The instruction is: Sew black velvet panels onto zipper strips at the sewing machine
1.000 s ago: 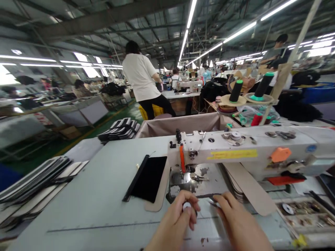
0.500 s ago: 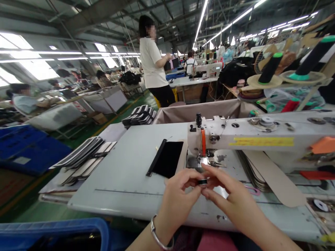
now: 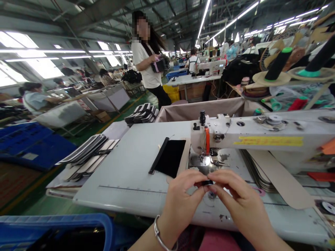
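Between my fingertips is a small metal bobbin (image 3: 207,182) with black thread on it. My left hand (image 3: 182,195) pinches it from the left, while my right hand (image 3: 237,195) grips its other side. Both hands are over the front part of the table, just before the sewing machine (image 3: 248,136). Beyond them, the machine's needle area and metal plate (image 3: 200,160) show partly. A black fabric panel (image 3: 171,158) with a dark strip along its left edge lies to the left of the needle.
Flat beige pieces (image 3: 280,177) lie stacked under the machine arm. Piles of cut pieces (image 3: 86,150) rest at the table's left. A blue crate (image 3: 102,223) stands at lower left. Thread cones (image 3: 278,64) rise at right. A person (image 3: 148,66) stands beyond the table carrying dark items.
My fingertips have closed in around the bobbin, which now sits more edge-on. The standing person has turned round towards me. The view has shifted slightly.
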The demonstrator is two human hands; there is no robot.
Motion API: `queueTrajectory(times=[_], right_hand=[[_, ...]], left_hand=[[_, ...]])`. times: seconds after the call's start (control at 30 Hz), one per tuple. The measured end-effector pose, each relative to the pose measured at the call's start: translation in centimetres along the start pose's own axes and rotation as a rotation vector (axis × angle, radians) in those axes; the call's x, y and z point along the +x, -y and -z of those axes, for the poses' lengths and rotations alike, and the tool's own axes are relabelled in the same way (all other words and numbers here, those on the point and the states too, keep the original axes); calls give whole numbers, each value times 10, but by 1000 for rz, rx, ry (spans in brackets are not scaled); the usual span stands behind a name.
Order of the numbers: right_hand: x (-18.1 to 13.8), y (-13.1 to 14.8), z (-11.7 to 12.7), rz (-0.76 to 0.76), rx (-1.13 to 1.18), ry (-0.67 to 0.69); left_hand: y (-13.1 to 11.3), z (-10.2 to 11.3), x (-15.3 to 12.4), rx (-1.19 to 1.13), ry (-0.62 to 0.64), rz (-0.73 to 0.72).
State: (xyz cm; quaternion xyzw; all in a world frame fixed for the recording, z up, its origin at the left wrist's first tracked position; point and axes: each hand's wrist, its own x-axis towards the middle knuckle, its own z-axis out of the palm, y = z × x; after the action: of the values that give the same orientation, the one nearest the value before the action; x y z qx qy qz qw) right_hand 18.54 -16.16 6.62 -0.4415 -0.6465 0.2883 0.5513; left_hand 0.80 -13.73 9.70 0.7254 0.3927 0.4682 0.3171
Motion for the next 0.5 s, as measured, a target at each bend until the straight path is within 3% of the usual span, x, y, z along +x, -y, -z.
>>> queueTrajectory(times=[0.1,0.23,0.33,0.5], right_hand=[[0,-2,-3,-141,170,-3],[-2,-1,-9,-393,700,-10],[-3,2,-12,-513,959,-62],[-4,5,-10,-581,1067,-51]], left_hand=[[-1,-1,-2,-165,45,141],[-4,-4,-3,-306,12,269],[-3,-7,-4,-326,-12,279],[6,-9,-10,-393,33,211]])
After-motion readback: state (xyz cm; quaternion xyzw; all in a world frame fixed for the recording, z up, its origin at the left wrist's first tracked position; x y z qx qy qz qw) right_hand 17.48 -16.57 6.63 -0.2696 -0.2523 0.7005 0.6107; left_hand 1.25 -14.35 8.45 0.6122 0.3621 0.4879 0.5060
